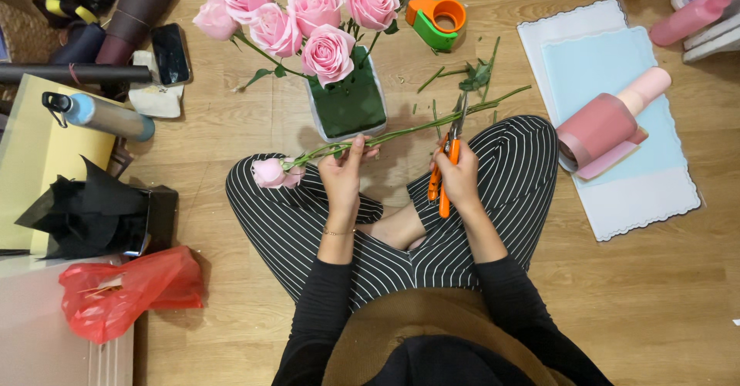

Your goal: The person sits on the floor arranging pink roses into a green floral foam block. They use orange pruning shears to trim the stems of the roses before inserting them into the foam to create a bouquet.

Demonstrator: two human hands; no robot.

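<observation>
While left hand pinches thin green stem of pink rose, soft bloom points left of it, long axis near level. Right hand grips orange-handled shears, metal blades at stem. Wooden floor beyond.

We see a single pink rose on a long thin green stem, lying sideways over the lap, its soft bloom to the left near the knee. We see orange-handled garden shears standing upright, their grey blades closed around the stem
</observation>
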